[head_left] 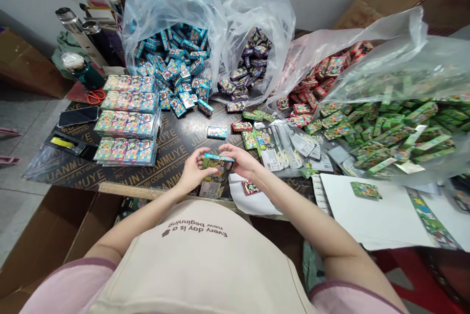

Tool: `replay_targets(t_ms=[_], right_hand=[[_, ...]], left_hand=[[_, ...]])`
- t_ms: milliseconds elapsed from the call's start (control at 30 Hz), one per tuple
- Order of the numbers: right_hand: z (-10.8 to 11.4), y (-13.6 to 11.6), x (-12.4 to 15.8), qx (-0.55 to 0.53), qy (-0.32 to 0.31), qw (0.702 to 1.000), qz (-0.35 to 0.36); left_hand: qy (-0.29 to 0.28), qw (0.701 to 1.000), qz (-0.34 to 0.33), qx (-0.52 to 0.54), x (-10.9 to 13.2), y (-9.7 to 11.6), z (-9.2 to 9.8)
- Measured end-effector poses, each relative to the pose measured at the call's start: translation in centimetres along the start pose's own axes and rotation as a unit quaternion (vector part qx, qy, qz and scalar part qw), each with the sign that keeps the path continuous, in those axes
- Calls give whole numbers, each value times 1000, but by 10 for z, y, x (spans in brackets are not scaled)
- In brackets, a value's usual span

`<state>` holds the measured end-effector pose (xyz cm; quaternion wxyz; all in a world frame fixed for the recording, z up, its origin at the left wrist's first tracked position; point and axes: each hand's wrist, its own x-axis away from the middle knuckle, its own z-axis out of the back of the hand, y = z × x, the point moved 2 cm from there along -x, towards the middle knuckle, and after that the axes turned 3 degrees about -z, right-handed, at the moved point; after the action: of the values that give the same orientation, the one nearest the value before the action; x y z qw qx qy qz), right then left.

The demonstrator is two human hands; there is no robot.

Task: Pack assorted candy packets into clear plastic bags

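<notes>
My left hand [194,171] and my right hand [243,161] meet over the front edge of the table. Between them they grip small printed boxes [219,158], with blue and green edges showing; the fingers hide part of them, so I cannot tell how many. Just below lies a printed clear plastic sleeve [212,189], partly under the hands; whether it touches the boxes is unclear. A single blue box [217,132] rests beyond my hands, with a red box [241,126] and a green box [250,140] to its right. Near my right wrist, another red box [250,187] sits on white paper.
Clear bags spill blue boxes [179,64], purple boxes [253,59], red boxes [323,77] and green boxes [389,123] along the back and right. Wrapped sets of boxes [127,125] are stacked at left, by a phone [79,116] and red scissors [96,96]. Flat sleeves [273,147] lie right.
</notes>
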<state>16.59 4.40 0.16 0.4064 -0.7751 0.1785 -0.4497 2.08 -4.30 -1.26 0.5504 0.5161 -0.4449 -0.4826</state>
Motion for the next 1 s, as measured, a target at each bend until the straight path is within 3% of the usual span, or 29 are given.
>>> replay_targets(t_ms=[67, 133, 200, 267, 333, 433, 500, 667, 733, 833, 933, 1000], right_hand=[[11, 8, 2, 15, 32, 998, 43], [29, 13, 7, 86, 108, 982, 128], [47, 19, 11, 253, 160, 930, 215], [60, 30, 12, 428, 100, 869, 229], [72, 44, 11, 545, 58, 813, 194], [83, 61, 9, 661, 77, 733, 140], [86, 67, 6, 693, 89, 705, 121], [79, 66, 4, 676, 89, 720, 128], [76, 65, 6, 660, 99, 731, 142], [80, 61, 8, 636, 123, 748, 146], [97, 49, 12, 619, 217, 736, 168], [113, 41, 17, 625, 321, 696, 148]], left_hand=[[-29, 997, 44, 47, 10, -1, 3], [-28, 999, 20, 18, 20, 13, 17], [-4, 994, -88, -66, 30, 40, 39], [17, 957, -236, -170, 39, 64, 66], [54, 902, -329, -276, 47, 72, 95], [117, 841, -321, -419, 51, 50, 139], [141, 824, -282, -471, 51, 24, 164], [130, 830, -194, -506, 54, -24, 203], [138, 818, -187, -526, 55, -32, 206], [200, 792, -225, -531, 50, -36, 195], [227, 800, -257, -492, 40, -35, 158], [164, 828, -261, -468, 31, -34, 119]])
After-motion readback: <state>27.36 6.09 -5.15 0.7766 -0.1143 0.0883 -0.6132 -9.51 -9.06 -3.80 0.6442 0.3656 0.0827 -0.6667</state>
